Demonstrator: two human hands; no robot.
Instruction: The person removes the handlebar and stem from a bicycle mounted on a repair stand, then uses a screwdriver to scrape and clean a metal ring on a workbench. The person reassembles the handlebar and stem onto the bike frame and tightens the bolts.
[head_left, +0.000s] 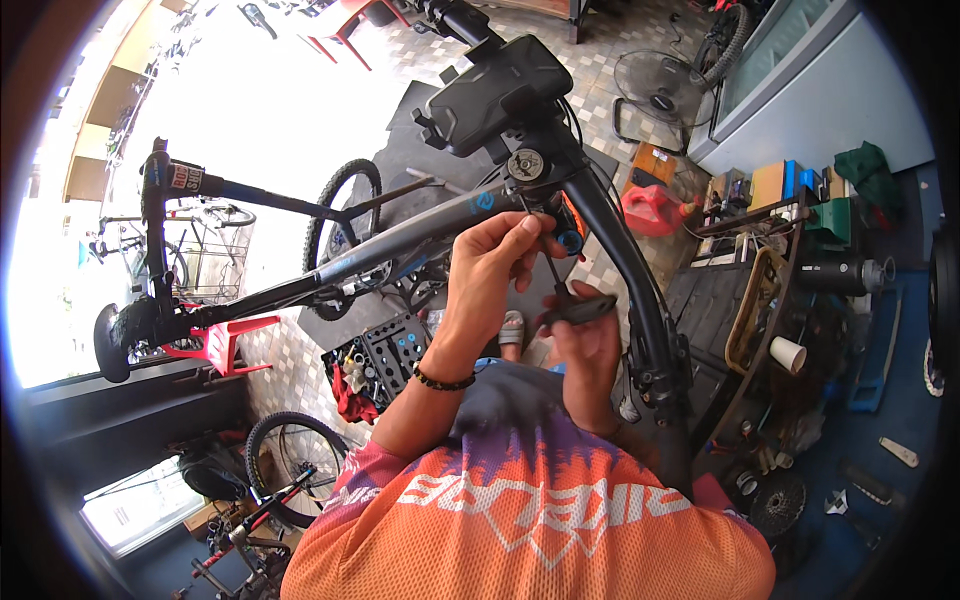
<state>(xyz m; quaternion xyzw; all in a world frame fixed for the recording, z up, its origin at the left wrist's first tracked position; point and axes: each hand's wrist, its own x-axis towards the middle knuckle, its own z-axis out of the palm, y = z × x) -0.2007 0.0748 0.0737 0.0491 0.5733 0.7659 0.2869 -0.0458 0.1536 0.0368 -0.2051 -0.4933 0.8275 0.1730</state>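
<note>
A dark bicycle frame (420, 225) stretches across the view, its handlebar (620, 225) running down the right side. Below the round stem cap (525, 165), my left hand (485, 270) is closed, thumb and fingers pinching the upper part of a thin dark shaft. That shaft belongs to a tool with a dark handle (585, 309), perhaps a hex key. My right hand (583, 340) is curled round the handle, lower and to the right. The tool's tip is hidden near the head tube. A blue-rimmed round part (570, 241) sits just right of my left fingertips.
A black phone holder (500, 95) is mounted on the handlebar. At lower left lies an open tool case (395, 345) with a red cloth (354, 402). A cluttered workbench (700, 290) stands on the right, near a red jug (655, 210) and a fan (660, 95).
</note>
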